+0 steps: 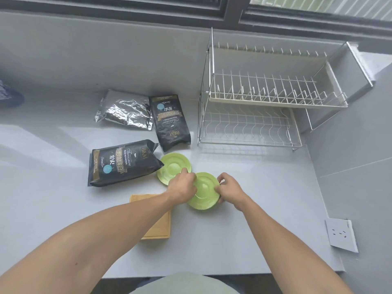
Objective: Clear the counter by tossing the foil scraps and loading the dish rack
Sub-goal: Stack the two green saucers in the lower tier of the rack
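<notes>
Two light green saucers lie on the grey counter. The nearer saucer [205,191] is gripped at both sides: my left hand [182,187] holds its left rim and my right hand [227,188] its right rim. The second saucer [172,166] lies just behind, partly under my left hand. A crumpled silver foil bag [125,110] lies further back on the left. The two-tier wire dish rack [265,98] stands at the back right with no dishes in it.
Two black coffee bags [170,122] [122,163] lie between the foil and the saucers. A wooden board [158,219] sits under my left forearm. A wall socket [341,234] is on the right wall. A dark window frame runs along the back.
</notes>
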